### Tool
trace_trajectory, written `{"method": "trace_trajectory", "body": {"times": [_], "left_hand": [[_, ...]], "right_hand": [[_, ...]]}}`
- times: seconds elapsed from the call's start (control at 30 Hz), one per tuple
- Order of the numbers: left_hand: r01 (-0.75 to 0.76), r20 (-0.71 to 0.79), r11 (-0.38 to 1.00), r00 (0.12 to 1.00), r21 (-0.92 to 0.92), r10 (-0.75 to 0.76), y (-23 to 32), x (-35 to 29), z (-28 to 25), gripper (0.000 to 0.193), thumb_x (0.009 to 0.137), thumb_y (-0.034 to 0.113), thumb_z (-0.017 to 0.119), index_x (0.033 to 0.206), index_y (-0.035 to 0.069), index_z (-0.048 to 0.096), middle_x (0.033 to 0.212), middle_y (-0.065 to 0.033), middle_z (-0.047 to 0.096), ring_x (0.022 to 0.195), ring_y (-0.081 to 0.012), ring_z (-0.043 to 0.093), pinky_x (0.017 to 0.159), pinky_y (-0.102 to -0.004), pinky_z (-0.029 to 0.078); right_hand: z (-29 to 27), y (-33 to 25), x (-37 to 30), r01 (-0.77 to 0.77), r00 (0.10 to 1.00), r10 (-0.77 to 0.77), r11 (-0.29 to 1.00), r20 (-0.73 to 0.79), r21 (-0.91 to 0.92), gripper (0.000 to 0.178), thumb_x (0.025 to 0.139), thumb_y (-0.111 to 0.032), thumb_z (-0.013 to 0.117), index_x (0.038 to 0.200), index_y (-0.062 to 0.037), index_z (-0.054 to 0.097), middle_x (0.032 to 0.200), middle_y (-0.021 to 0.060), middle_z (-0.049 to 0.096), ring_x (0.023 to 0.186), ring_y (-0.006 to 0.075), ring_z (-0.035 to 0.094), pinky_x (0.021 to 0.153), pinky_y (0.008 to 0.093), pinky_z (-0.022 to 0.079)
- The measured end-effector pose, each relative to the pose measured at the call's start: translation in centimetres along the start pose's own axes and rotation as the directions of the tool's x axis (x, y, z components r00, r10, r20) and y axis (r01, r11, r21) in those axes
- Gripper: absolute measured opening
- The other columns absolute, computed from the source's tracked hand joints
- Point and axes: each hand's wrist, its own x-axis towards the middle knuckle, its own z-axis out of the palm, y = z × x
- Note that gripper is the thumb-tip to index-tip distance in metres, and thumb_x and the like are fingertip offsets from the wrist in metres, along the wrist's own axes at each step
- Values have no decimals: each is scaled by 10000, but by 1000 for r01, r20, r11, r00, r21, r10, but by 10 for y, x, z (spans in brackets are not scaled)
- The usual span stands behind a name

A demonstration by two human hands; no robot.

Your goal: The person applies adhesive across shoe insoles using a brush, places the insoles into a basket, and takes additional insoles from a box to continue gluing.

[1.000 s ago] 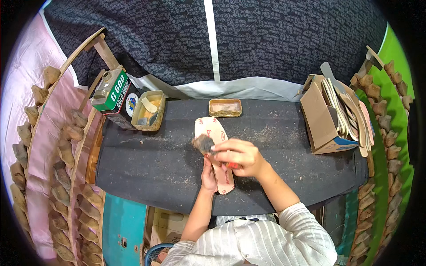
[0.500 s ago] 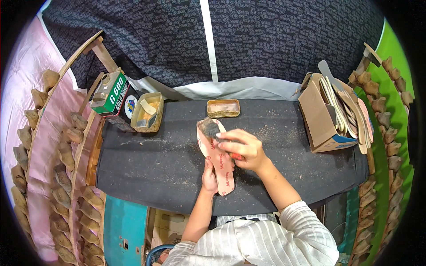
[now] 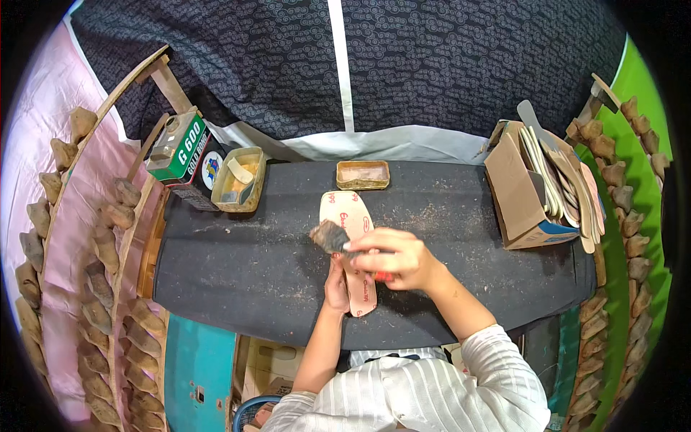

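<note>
A pink shoe insole [image 3: 347,216] lies lengthwise on the dark worktable [image 3: 245,266]. My right hand [image 3: 399,257] grips a brush [image 3: 331,236] with a dark bristle head and red handle, its bristles resting on the insole's middle. My left hand [image 3: 336,284] presses down on the insole's near end, partly hidden under my right hand. A shallow rectangular tin of glue [image 3: 363,174] sits just beyond the insole's far tip.
A green can [image 3: 176,147] and an open tub [image 3: 240,180] stand at the table's back left. A cardboard box with several insoles [image 3: 540,183] stands at the right. Racks of wooden shoe lasts [image 3: 86,273] line both sides. Patterned dark cloth hangs behind.
The brush head has moved back along the insole toward me and slightly left, stroking its surface. My left hand has stayed on the insole's near end.
</note>
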Motion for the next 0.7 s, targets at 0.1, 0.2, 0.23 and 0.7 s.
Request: {"method": "trace_trajectory", "body": {"times": [0.1, 0.2, 0.23, 0.7], "left_hand": [[0, 106, 999, 994, 51, -6, -1, -3, -7, 568, 949, 517, 310, 1314, 87, 377, 1136, -105, 557, 949, -220, 591, 808, -365, 499], [-40, 75, 995, 997, 94, 33, 0, -2, -4, 587, 945, 527, 308, 1304, 69, 390, 1121, -112, 565, 931, -223, 596, 783, -358, 502], [-8, 89, 999, 996, 46, 4, 0, -2, -6, 585, 946, 524, 305, 1299, 66, 391, 1114, -117, 566, 920, -226, 597, 773, -356, 505], [34, 230, 996, 972, 81, -52, -1, 0, -16, 596, 944, 511, 318, 1325, 54, 351, 1130, -161, 562, 919, -250, 606, 782, -370, 512]], "right_hand": [[-6, 3, 6, -89, 988, 67, 984, -140, -156, 285, 622, 13, 685, 893, -64, 650, 1070, 123, 625, 895, 293, 631, 762, 370, 527], [-2, 3, 5, 40, 997, -44, 997, -59, -66, 297, 618, -6, 697, 905, -67, 652, 1071, 125, 625, 898, 290, 631, 769, 364, 527], [-6, 0, 5, 70, 996, -68, 997, 55, -30, 281, 608, -26, 732, 880, -31, 665, 1035, 156, 641, 852, 296, 649, 708, 361, 541], [-23, 6, 7, 103, 964, -169, 950, -206, -295, 328, 598, -88, 731, 912, -47, 646, 1038, 151, 639, 738, 275, 648, 632, 335, 534]]}}
